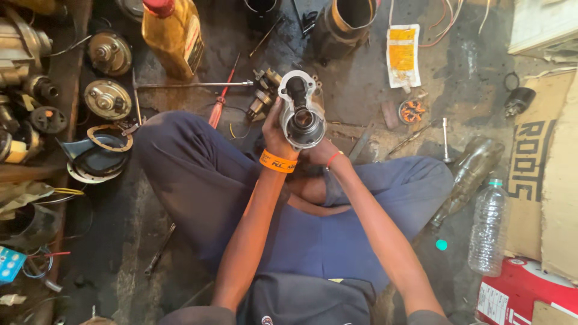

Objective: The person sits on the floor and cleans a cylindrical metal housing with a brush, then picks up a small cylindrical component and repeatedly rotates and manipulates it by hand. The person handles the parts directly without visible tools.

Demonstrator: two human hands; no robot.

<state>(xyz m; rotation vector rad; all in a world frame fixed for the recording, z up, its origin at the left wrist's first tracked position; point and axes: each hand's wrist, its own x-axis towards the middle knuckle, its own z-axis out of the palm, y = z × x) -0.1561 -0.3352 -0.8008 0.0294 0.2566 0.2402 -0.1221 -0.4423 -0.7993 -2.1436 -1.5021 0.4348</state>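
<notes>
While sitting cross-legged on the floor, I am gripping a metal motor housing (301, 113) above my knees, left hand (276, 133) clasping its side, right hand (320, 150) cupping underneath.

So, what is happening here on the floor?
A person sits cross-legged on a workshop floor and holds a grey metal motor housing up with both hands. The left hand grips its side; the right hand supports it from below. A red screwdriver, a long metal rod and an amber oil bottle lie beyond the knees.
</notes>
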